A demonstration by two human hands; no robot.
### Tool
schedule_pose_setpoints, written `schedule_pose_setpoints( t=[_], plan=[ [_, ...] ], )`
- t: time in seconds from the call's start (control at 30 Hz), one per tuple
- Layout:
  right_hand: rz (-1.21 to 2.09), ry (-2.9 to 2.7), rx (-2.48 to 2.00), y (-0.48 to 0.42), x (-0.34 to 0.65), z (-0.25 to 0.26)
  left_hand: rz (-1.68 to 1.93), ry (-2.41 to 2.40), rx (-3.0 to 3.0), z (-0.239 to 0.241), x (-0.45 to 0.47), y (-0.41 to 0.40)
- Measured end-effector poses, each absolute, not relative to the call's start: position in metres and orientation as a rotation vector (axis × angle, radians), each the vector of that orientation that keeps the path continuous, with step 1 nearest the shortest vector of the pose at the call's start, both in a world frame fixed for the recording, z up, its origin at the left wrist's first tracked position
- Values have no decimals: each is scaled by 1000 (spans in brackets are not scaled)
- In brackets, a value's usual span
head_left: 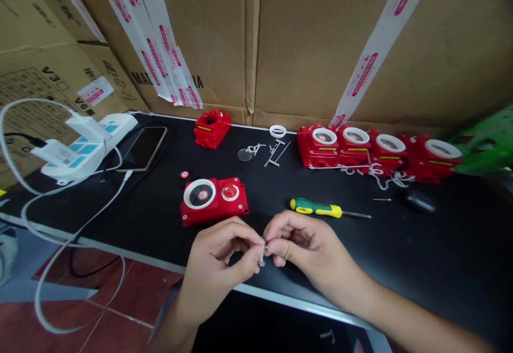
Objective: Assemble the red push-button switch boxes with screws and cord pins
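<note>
My left hand [228, 259] and my right hand [306, 246] meet at the table's front edge, fingertips almost touching. Each hand is closed in a pinch on a small silvery-white piece [262, 259], too small and too covered to name. Just beyond my left hand lies a red alarm box [214, 200] with a white ring over a dark round window and a red round button. A green and yellow screwdriver [316, 207] rests beyond my right hand, its tip pointing right. One small red and white disc [184, 175] sits behind the alarm box.
Several red boxes with white rings [356, 136] stand in a row at back right, white cord before them. An open red housing [212, 127], a white ring [278, 131], a clear disc [245, 154] and thin metal parts [274, 153] lie behind. Left are a phone [143, 148] and power strip [90, 147].
</note>
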State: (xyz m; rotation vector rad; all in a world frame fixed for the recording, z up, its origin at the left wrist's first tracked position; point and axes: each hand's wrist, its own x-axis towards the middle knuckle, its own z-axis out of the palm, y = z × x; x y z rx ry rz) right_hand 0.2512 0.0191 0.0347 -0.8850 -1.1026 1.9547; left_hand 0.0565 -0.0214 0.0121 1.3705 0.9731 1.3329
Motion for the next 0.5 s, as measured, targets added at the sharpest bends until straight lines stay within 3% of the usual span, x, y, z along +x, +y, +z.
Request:
schedule_pose_setpoints(
  t=[0.37,0.5],
  plan=[
    [1885,-1226,-891,17,250,25,1282,999,1427,9,54,-25],
    [1698,-1575,-918,22,263,39,1323,1047,1458,12,59,-24]
  ],
)
